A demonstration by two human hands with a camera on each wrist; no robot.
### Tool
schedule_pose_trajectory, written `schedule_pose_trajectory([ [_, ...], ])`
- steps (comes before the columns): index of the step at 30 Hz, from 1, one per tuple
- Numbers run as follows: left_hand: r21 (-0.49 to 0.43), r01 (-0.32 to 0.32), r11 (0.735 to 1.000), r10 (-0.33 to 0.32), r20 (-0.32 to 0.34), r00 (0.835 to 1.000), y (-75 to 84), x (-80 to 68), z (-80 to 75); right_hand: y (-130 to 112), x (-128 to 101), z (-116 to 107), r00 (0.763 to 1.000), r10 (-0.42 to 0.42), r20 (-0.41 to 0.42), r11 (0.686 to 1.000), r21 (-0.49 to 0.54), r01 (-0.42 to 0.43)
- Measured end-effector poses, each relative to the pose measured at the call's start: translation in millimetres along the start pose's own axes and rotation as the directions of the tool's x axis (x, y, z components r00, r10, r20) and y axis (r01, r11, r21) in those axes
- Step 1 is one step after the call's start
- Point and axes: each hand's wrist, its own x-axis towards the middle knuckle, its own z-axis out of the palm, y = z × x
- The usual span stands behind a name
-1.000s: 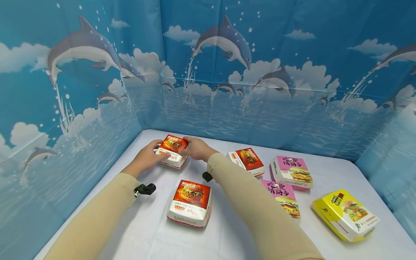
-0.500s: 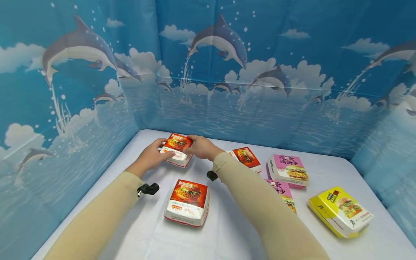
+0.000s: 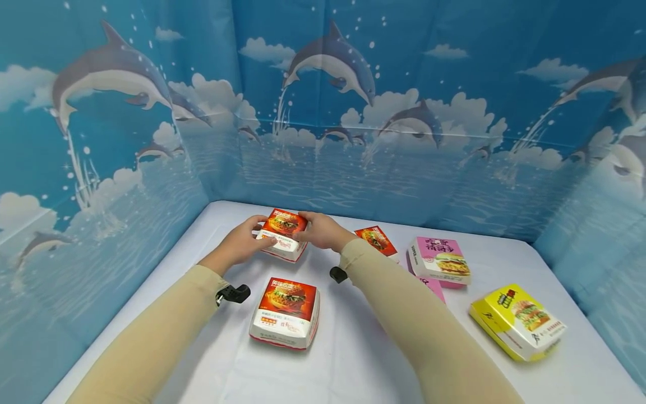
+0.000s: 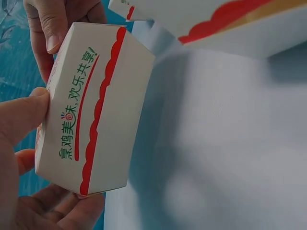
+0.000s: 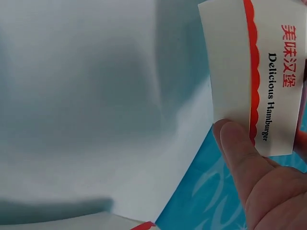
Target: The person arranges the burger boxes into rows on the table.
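Hands meet at upper centre-left of the head view. The left hand [image 3: 241,244] grips the left side of a red-topped burger box [image 3: 284,234], thumb on the lid; the right hand [image 3: 323,231] grips its right side, fingers curled round the edge. The box sits at the far part of the white table [image 3: 353,359]; whether it touches the surface cannot be told. A second red box [image 3: 286,312] lies nearer, lower centre. A third red box [image 3: 375,240], pink box [image 3: 439,260] and yellow box [image 3: 517,321] lie right of centre.
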Motion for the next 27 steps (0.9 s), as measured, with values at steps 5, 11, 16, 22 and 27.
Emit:
schedule_pose_trajectory([
  [5, -0.002, -0.01, 1.0, 0.01, 0.019, 1.0, 4.7, 0.8, 4.6, 6, -5, -3, 1.0, 0.022, 0.008, 0.999, 0.037, -0.022],
  [11, -0.001, -0.025, 1.0, 0.025, 0.051, 0.998, 7.5, 1.6, 10.2, 12, -13, -5, 1.0, 0.01, 0.004, 1.0, 0.016, -0.01],
  [16, 0.011, -0.035, 0.999, 0.034, 0.074, 0.997, 10.1, 1.5, 14.2, 17, -19, -7, 1.0, 0.013, -0.003, 1.0, -0.027, -0.013],
  [22, 0.025, -0.024, 0.999, 0.022, 0.097, 0.995, 14.5, -1.9, 17.7, 21, -22, -6, 1.0, 0.021, 0.002, 0.999, -0.041, -0.021],
  [27, 0.043, -0.025, 0.999, 0.02, 0.115, 0.993, 16.0, -1.9, 19.3, 24, -24, -5, 1.0, 0.03, 0.002, 0.999, -0.043, -0.03],
])
